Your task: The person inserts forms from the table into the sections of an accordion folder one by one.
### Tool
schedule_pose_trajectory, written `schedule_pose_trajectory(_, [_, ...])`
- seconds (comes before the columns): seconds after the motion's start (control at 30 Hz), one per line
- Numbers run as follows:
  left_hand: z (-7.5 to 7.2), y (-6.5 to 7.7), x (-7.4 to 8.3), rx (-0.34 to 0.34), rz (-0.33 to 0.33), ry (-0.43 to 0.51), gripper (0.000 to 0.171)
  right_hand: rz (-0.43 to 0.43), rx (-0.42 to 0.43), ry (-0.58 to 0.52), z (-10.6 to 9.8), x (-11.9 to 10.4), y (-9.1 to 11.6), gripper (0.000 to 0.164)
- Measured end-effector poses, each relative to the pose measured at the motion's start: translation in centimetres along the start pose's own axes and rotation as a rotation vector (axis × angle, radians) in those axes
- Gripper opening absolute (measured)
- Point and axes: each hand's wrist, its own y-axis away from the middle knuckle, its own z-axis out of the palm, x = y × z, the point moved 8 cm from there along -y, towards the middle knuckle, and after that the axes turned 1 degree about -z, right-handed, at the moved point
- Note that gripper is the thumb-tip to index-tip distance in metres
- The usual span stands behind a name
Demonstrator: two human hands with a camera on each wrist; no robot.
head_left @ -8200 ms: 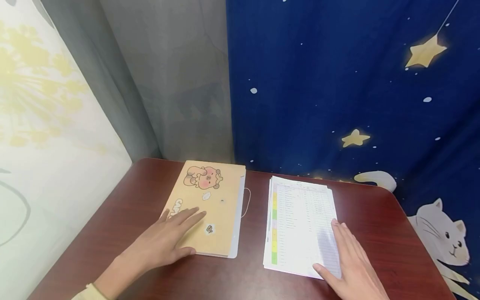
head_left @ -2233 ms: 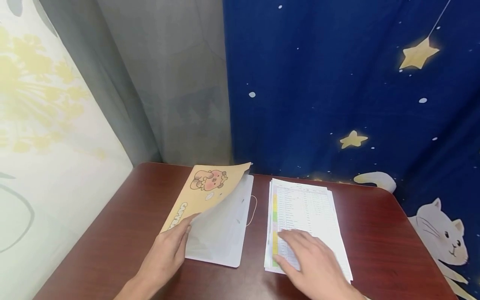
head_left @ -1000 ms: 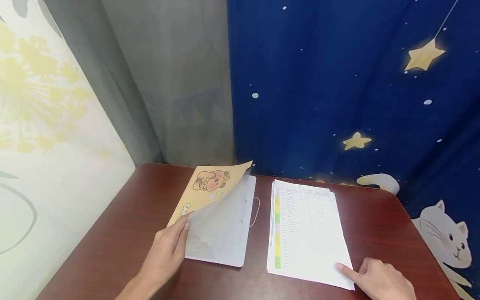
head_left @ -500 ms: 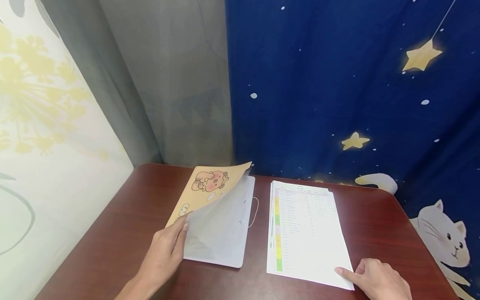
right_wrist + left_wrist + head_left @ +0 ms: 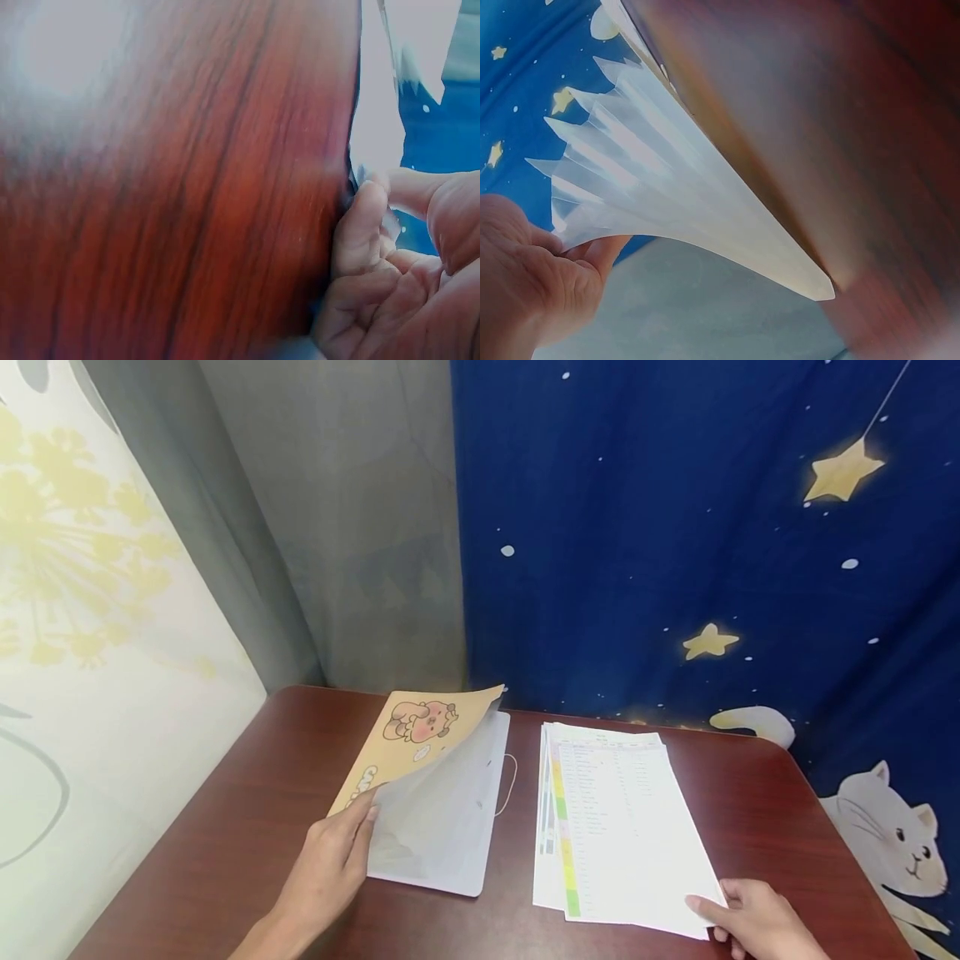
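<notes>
My left hand (image 5: 326,860) pinches the raised front cover of a tan file folder (image 5: 412,727) printed with a cartoon animal. Under the bent cover show its pale translucent inside and white back panel (image 5: 472,835). The left wrist view has clear pleated pockets (image 5: 652,172) fanned out beside the thumb. On the right, my right hand (image 5: 761,914) pinches the near right corner of a printed sheet (image 5: 637,852), thumb on top and fingers underneath. That sheet, a table with a coloured left column, lies skewed over the other papers (image 5: 549,881) of the stack.
A thin elastic loop (image 5: 512,785) sticks out from the folder's right side, toward the papers. The dark red wooden table (image 5: 225,827) ends at a grey curtain (image 5: 360,568) and a blue starry curtain (image 5: 637,527). A white patterned wall hanging (image 5: 112,710) is at left.
Earlier the folder lay closed under my left hand; its cover is now lifted. My right hand has moved from the stack's face to its corner, and the top sheet has shifted right and nearer.
</notes>
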Motion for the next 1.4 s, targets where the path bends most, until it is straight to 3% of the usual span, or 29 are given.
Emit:
schedule_pose_trajectory(0.13, [0.0,0.0,0.1,0.002,0.002,0.007,0.031,-0.099,-0.15,-0.194,0.5,-0.1,0.4,0.038])
schedule_pose_trajectory(0.23, [0.0,0.0,0.1,-0.005,-0.003,0.015,0.031,-0.102,-0.234,-0.348,0.9,0.0,0.6,0.039])
schedule_pose_trajectory(0.53, [-0.1,-0.1,0.1,0.015,0.001,0.022,0.028,-0.055,-0.251,-0.54,1.0,0.0,1.1,0.043])
schedule_pose_trajectory(0.83, [-0.5,-0.3,0.2,0.07,0.015,0.042,0.026,-0.079,-0.294,-0.581,1.4,-1.2,1.5,0.058])
schedule_pose_trajectory(1.13, [-0.8,-0.1,0.1,0.101,0.014,0.064,0.027,-0.058,-0.192,-0.561,1.3,-2.0,2.0,0.066])
schedule_pose_trajectory(1.4, [-0.7,0.0,-0.1,0.101,0.005,0.059,0.031,-0.09,-0.142,-0.566,1.1,-3.6,2.9,0.064])
